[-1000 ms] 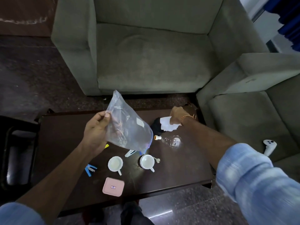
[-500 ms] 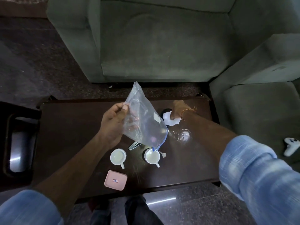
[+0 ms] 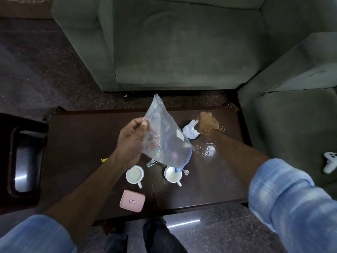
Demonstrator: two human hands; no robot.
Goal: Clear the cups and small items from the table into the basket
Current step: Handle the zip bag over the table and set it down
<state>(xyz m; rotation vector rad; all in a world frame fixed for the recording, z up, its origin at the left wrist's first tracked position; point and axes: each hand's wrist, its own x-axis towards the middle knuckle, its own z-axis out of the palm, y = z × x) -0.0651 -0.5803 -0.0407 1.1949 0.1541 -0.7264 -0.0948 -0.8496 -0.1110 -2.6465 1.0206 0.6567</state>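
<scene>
My left hand (image 3: 130, 140) pinches a clear plastic bag (image 3: 165, 141) by its edge and holds it above the dark wooden table (image 3: 78, 143). At the table's far right my right hand (image 3: 207, 123) is closed on a crumpled white tissue (image 3: 190, 131) that lies on a dark round object. Two white cups (image 3: 134, 175) (image 3: 173, 175) stand near the front. Beside them lie a pink lidded box (image 3: 132, 200), a metal clip (image 3: 151, 163) and a clear glass (image 3: 209, 151). No basket is in view.
A grey-green armchair (image 3: 182, 48) stands behind the table and a second one (image 3: 295, 114) at the right, with a white game controller (image 3: 330, 162) on its seat. A dark side table (image 3: 23, 161) is at the left. A yellow scrap (image 3: 104, 159) peeks from under my left forearm.
The camera has tilted down and closer. My left hand has carried the bag to the right, above the cups. My right hand stays on the tissue. The blue item by the left cup is hidden now.
</scene>
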